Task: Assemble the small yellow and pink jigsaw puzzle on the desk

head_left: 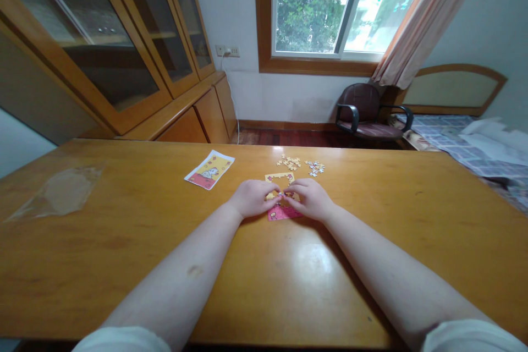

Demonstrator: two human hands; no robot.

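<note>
A partly built jigsaw puzzle (280, 179) with a yellow top and a red bottom lies on the wooden table (124, 242). My left hand (252, 198) and my right hand (310, 198) rest on it side by side. Their fingertips meet in a pinch over the puzzle's middle, on a small puzzle piece (281, 194). Beyond the puzzle lie two little heaps of loose pieces, a yellowish heap (290, 163) and a paler heap (315, 167). The hands hide most of the puzzle's middle.
A printed reference card (209, 169) lies to the left of the puzzle. A clear plastic bag (58, 193) sits at the table's far left. Behind the table are wooden cabinets (136, 60), a dark armchair (369, 113), a window and a bed (466, 140).
</note>
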